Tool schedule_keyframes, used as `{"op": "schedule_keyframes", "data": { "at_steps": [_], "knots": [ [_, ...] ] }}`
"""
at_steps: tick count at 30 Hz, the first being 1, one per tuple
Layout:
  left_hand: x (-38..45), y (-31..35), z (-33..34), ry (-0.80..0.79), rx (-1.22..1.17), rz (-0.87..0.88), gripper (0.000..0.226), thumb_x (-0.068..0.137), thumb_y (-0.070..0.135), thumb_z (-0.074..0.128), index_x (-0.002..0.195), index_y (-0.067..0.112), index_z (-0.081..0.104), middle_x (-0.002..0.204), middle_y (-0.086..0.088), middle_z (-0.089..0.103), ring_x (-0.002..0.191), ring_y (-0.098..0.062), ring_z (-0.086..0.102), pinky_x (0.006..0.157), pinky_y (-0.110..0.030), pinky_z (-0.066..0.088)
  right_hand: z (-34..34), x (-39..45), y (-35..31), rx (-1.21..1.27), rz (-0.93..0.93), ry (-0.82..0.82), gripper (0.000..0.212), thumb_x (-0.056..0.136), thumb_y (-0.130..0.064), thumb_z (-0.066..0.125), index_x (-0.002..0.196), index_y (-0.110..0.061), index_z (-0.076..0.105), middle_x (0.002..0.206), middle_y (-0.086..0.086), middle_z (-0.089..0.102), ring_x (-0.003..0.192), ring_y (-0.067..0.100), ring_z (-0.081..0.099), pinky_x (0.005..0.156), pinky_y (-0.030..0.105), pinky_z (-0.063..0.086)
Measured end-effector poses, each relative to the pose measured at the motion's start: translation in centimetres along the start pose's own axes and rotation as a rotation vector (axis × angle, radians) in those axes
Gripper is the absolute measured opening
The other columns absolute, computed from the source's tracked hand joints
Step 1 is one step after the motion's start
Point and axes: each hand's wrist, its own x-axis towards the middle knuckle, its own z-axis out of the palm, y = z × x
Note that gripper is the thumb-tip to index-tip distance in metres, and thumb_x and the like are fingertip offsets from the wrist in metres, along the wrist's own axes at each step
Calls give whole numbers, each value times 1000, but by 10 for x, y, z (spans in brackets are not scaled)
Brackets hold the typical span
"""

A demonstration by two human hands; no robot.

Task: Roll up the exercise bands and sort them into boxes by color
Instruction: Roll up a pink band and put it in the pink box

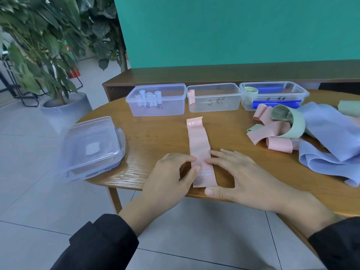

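Observation:
A pink band [198,141] marked 15 LB lies flat and lengthwise on the wooden table [155,137]. My left hand [171,176] pinches its near left edge between thumb and fingers. My right hand [243,178] lies spread on its right edge, fingertips pressing the band down. At the back stand three clear boxes: the left box [175,106] holds several pale blue rolls, the middle box [224,102] one pink roll [191,96], the right box [300,92] a green roll [251,91]. A loose pile of pink, green and blue bands [303,131] lies at the right.
A stack of clear box lids [89,147] overhangs the table's left edge. A blue clip [276,104] lies at the right box. A low wooden shelf [214,75] runs behind the boxes, with potted plants [48,55] at the left.

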Motion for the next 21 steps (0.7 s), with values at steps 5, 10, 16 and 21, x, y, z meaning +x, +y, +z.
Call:
{"op": "schedule_keyframes", "data": {
  "at_steps": [5, 10, 16, 21],
  "knots": [
    [-3, -4, 2, 63, -8, 63, 17, 97, 38, 63, 97, 29, 77, 102, 21, 72, 105, -2, 60, 92, -25, 47, 1, -1, 0, -5, 1, 27, 90, 76, -89, 35, 154, -44, 28, 165, -21, 12, 152, -2, 0, 117, 18, -9],
    [-12, -2, -2, 75, -100, 127, 35, 87, 58, 62, 102, 31, 80, 114, 20, 68, 112, 0, 58, 91, -7, 39, 2, 0, -1, 11, 1, 59, 88, 77, -88, 35, 153, -45, 32, 165, -19, 17, 152, 1, 4, 119, 21, -4],
    [-11, -6, -7, -52, -164, 237, 16, 83, 35, 82, 95, 25, 82, 99, 20, 74, 106, -4, 64, 92, -15, 46, 4, 2, 4, 41, -32, 100, 79, 81, -86, 37, 148, -44, 43, 162, -19, 26, 151, 4, 15, 123, 25, 6],
    [-1, 9, -18, -3, -159, 132, 12, 91, 36, 72, 97, 28, 80, 94, 21, 72, 100, 0, 62, 83, -11, 45, -2, 4, 1, 255, -118, 314, 56, 80, -77, 60, 120, -39, 71, 148, -21, 47, 142, -2, 31, 118, 26, 27]
  ]
}}
